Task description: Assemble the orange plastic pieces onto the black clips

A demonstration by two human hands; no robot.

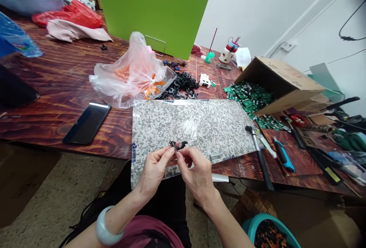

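While the left hand [152,171] and right hand [198,172] meet above the granite-patterned sheet [160,126] on the bench [120,131], the fingers of both are clamped on 1 small black plastic part [182,146], whose 2 ends jut out beyond them. Its middle is hidden by the fingers; its exact shape is hard to make out. The frame's bottom edge cuts off the teal basin [253,223].
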